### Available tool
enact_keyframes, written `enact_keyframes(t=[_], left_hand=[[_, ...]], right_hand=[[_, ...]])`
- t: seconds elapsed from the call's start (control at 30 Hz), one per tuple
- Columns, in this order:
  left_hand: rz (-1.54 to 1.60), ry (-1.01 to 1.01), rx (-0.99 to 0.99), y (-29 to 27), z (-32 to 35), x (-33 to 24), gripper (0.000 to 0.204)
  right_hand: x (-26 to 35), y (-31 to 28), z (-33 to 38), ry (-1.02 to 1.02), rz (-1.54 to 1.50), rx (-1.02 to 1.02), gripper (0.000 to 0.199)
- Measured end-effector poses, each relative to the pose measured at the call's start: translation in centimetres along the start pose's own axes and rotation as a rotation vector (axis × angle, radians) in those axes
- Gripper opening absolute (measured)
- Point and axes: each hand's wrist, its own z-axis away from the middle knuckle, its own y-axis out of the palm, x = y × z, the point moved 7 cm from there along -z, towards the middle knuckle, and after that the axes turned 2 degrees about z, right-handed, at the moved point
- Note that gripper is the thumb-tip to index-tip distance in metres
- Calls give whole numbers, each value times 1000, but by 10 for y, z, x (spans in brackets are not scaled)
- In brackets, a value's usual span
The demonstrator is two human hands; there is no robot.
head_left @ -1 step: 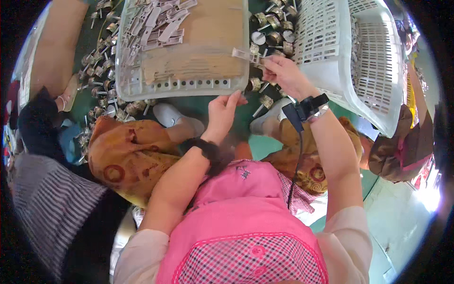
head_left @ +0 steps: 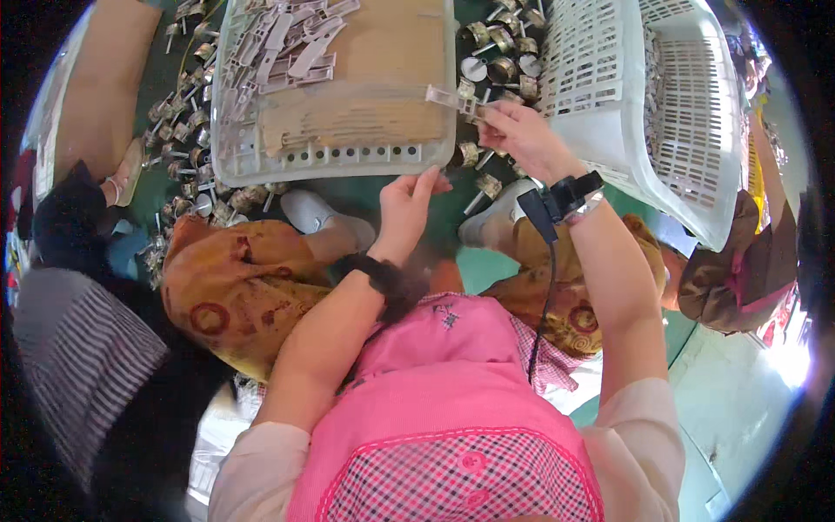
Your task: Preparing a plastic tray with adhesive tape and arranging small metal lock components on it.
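My right hand (head_left: 527, 137) pinches a slim, pale plastic part (head_left: 445, 97) with an open frame-like section. It is held over the right edge of a translucent plastic tray (head_left: 348, 167). Near that tray's front right corner is my left hand (head_left: 407, 207), closed, thumb and forefinger together; anything between them is too small to make out. Inside the tray, a heap of similar pale plastic parts (head_left: 291, 43) lies at the left, beside brown cardboard (head_left: 391, 52).
Metal cylindrical parts with thin shafts (head_left: 503, 70) cover the green floor on both sides of the tray. A white slotted basket (head_left: 591, 78) stands at the right. At the left, a person in a striped top (head_left: 87, 348) sits close by, near a cardboard sheet (head_left: 104, 78).
The person in stripes at the left has shifted slightly leftward. My hands and the plastic part have hardly moved.
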Motion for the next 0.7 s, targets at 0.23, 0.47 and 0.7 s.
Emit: enact_keyframes(t=[0.23, 0.47, 0.7], left_hand=[[31, 102, -74, -2, 0, 0, 31], [53, 154, -112, -1, 0, 7, 31], [-17, 214, -40, 5, 5, -5, 34]], right_hand=[[9, 11, -6, -24, -14, 51, 29], [18, 20, 4, 9, -24, 36, 29], [26, 26, 18, -90, -35, 28, 27]])
